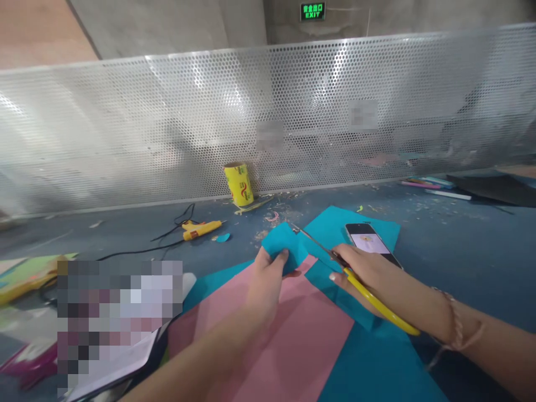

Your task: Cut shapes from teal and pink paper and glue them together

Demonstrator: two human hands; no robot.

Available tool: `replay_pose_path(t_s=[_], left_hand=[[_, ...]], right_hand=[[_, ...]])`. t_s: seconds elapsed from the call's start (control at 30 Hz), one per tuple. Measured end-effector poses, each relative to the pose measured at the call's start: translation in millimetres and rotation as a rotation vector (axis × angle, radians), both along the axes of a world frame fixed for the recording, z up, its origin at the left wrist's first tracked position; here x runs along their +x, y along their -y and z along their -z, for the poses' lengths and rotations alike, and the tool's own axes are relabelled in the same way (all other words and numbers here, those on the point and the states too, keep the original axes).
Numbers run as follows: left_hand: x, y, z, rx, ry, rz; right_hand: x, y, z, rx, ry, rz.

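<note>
My left hand (270,273) pinches a piece of blue paper (278,239) between thumb and fingers, holding it above the pink sheet (288,329). In my right hand (368,273) is a pair of scissors (368,296) with yellow handles. Their blades are spread and point up and left, at the right edge of the held blue paper. More blue sheet (368,357) lies beneath the pink one. A phone (371,240) with its screen lit rests on another blue sheet (330,218), partly hidden behind my right hand.
A yellow glue gun (203,229) with a black cord lies left of centre. Behind it a yellow printed roll (239,184) stands before a perforated metal screen (167,134). Pens (448,194) and black paper (498,188) lie far right; a tablet-like device (125,357) is at left, partly blurred.
</note>
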State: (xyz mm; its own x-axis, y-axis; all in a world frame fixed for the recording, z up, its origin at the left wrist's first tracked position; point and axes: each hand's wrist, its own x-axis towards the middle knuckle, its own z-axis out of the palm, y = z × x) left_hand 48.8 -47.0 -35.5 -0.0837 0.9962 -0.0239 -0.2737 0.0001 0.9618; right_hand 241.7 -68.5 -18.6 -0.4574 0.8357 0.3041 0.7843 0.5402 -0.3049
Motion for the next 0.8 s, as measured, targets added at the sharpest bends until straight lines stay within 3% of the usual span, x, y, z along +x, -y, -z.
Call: replay_pose_path(t_s=[0.3,0.6,0.7,0.77,0.8], left_hand=[[1.0,3.7,-0.8,0.128,0.083,0.119],[0.3,7.7,-2.9,0.066,-0.027,0.046],[-1.2,8.6,-1.8,0.048,-0.049,0.066],[-1.8,8.7,-1.2,0.025,-0.068,0.082],[-1.9,8.6,-1.2,0.018,-0.069,0.097]], right_hand=[[-4.6,0.7,7.8,0.049,0.066,-0.009],[-3.7,-2.9,10.0,-0.012,-0.089,-0.014],[2.0,-11.1,-1.2,-0.119,-0.299,0.071],[9.9,-20.3,-12.3,-0.274,-0.606,0.171],[14.9,-25.7,-17.9,-0.405,-0.799,0.158]])
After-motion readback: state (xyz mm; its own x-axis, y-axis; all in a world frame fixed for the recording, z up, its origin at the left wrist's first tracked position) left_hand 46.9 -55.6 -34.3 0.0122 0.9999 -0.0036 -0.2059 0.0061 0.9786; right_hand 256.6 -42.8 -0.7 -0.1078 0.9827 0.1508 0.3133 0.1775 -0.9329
